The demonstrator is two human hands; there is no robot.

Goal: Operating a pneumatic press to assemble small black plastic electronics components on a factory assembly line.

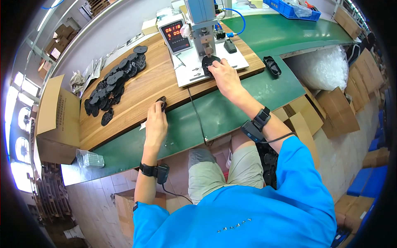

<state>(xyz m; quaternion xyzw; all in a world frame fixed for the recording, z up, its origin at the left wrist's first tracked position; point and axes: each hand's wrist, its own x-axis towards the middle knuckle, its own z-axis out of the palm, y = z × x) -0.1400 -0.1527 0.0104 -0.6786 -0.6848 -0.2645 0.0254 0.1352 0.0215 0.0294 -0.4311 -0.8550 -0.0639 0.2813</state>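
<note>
My left hand (156, 120) is closed on a small dark plastic piece (162, 101) near the front edge of the wooden board. Farther right, my right hand (225, 75) reaches to the foot of a bench press (203, 35). Its fingers close on the edge of a black plastic part (209, 63) under the press head, and they partly cover it. A pile of flat, rounded black plastic pieces (116, 77) lies on the board to the left. Another black piece, shaped like a shallow tray (272, 66), sits alone on the green table at the right.
A control box with a red lit display (175, 36) stands beside the press on its white base plate. An open carton (58, 120) and a clear plastic bag (89, 158) are at the left. A cable (197, 112) crosses the board's front edge. Cartons (337, 111) stand right.
</note>
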